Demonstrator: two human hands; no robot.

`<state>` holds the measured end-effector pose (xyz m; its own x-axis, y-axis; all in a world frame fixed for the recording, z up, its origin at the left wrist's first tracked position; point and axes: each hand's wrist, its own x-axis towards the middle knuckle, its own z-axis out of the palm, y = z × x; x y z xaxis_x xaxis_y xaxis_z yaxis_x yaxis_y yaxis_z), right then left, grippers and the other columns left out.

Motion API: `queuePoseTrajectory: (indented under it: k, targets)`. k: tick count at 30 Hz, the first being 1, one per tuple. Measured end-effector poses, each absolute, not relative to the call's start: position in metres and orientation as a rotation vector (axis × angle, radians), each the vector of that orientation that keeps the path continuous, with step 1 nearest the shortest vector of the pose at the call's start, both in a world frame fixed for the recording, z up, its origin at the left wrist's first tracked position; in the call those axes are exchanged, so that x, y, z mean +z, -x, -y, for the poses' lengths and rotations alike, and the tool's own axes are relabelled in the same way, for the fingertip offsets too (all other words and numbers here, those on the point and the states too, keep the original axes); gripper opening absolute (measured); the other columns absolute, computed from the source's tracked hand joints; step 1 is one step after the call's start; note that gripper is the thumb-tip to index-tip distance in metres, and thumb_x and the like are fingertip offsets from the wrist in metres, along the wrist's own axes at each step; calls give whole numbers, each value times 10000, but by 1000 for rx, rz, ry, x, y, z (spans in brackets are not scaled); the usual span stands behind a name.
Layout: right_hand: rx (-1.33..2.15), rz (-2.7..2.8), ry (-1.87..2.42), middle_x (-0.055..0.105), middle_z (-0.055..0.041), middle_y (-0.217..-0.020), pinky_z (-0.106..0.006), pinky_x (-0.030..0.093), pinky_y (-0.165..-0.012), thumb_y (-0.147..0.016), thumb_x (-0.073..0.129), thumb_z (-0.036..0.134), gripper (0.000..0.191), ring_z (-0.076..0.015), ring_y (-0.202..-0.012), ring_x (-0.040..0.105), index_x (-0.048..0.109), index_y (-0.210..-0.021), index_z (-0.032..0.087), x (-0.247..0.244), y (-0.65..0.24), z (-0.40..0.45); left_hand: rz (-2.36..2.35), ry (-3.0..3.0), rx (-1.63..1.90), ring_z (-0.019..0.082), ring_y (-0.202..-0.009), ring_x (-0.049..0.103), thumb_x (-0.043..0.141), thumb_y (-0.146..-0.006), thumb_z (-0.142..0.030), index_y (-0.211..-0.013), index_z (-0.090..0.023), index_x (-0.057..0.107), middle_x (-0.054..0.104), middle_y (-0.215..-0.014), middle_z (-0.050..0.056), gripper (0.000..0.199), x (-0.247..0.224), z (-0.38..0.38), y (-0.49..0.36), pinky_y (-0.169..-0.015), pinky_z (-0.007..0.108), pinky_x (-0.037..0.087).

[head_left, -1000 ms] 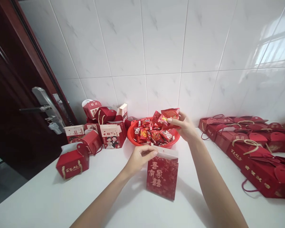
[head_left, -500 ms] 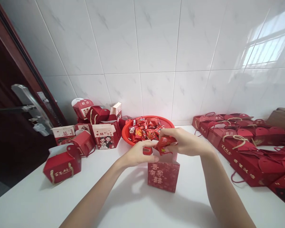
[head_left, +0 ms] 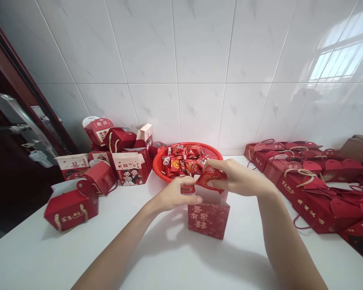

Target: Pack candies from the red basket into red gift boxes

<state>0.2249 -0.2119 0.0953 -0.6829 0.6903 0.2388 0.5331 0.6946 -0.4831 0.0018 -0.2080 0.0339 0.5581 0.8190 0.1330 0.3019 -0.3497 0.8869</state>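
Observation:
A red gift box [head_left: 208,221] with gold lettering stands upright on the white table, its top open. My left hand [head_left: 174,195] is at the box's upper left edge, thumb on the front rim and fingers toward the back, closed on it. Directly over the opening, my right hand [head_left: 238,177] pinches a red-wrapped candy packet [head_left: 211,175], slanted down toward the box. The inside of the box is mostly hidden. Behind both hands sits a red plastic basket [head_left: 215,152] filled with red-wrapped candies [head_left: 177,166].
Several red gift boxes [head_left: 72,207] are piled at the left, near a dark door with a metal handle [head_left: 24,125]. Rows of closed red boxes [head_left: 308,189] fill the right side, with a brown package [head_left: 358,149] behind them. A tiled wall [head_left: 199,112] borders the back.
The right hand has lowered the candy packet slightly and turned it over the box opening. My left hand stays at the box rim. The view has shifted a little.

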Motion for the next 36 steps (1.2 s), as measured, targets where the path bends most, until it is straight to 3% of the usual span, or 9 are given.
queuePoseTrajectory:
  k: [5,11,21,27,33,36]
  targets:
    - [433,2541,1098,517,55,-632,-236,252,-508,-816,567,115,139,-102,-538,443,472,-812,217,94,-218,215,-819,-1844,744,275,-1102,640,749,-780,-302,-1159,-212,729,724,-1163,54,389,31,209,-4,-973,392,503]
    - [354,2611,1181,544,34,-673,-247,250,-523,-796,574,75,164,-112,-560,450,511,-844,219,91,-218,214,-970,-1813,806,331,-1323,519,833,-686,-363,-1274,-209,674,621,-1379,76,629,24,204,-1,-1109,452,430]
    - [183,2599,1224,561,18,-669,-267,245,-521,-790,569,30,196,-126,-571,468,509,-774,216,89,-214,218,-972,-1828,812,321,-1339,507,805,-712,-339,-1302,-233,654,622,-1379,60,619,26,206,-3,-1122,452,417]
    - [257,2394,1099,688,-37,-886,-276,399,-631,-874,587,180,128,-180,-757,617,645,-982,218,92,-220,220,-942,-1792,808,334,-1299,535,789,-738,-355,-1246,-231,697,655,-1333,77,531,29,208,-4,-1101,472,420]
    - [447,2221,970,717,-64,-1050,-345,524,-780,-893,618,366,262,-226,-907,671,673,-1117,240,94,-247,224,-1014,-1797,892,297,-1163,626,708,-817,-434,-1197,-190,720,681,-1280,102,452,19,204,-7,-1023,440,475]
    - [515,2121,959,673,-85,-1229,-397,546,-859,-829,702,442,488,-266,-1055,649,600,-1275,274,76,-260,221,-1017,-1869,1054,262,-1067,657,647,-867,-457,-1124,-190,749,726,-1170,90,384,11,201,-12,-953,389,504]
